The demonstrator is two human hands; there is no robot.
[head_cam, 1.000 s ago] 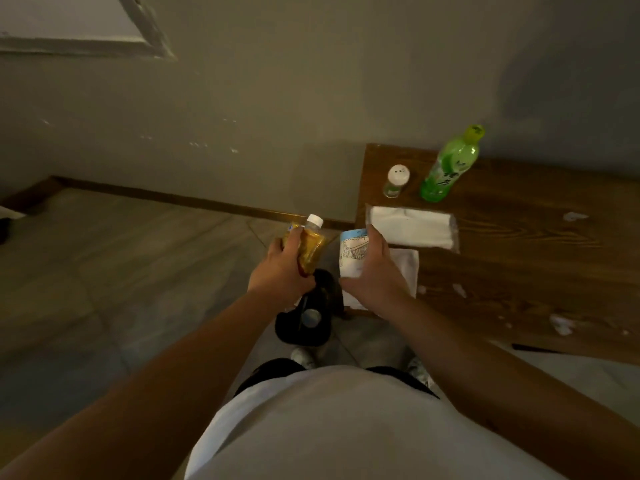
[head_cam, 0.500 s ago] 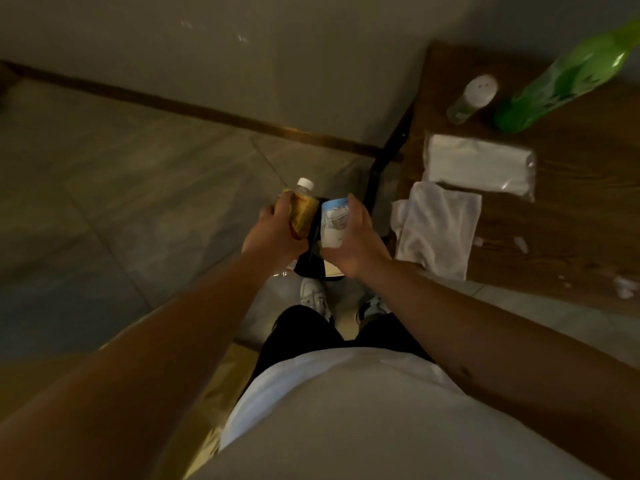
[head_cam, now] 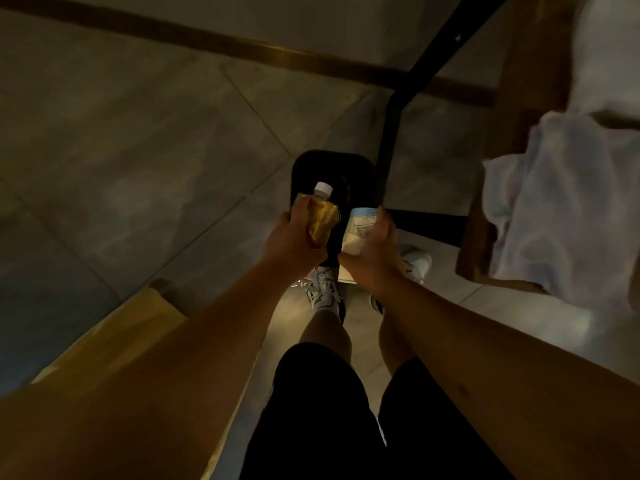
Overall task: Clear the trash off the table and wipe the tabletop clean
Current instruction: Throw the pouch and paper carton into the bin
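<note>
1. We see the left hand with fingers wrapped tight around a crumpled golden bottle, white cap pointing away from us.
2. The right hand grips a pale carton with a blue-topped label, fingers closed on it.
3. Both items sit directly above a black bin on the tiled floor, beside the dark table leg.
4. A white cloth drapes over the wooden table edge at right.
</note>
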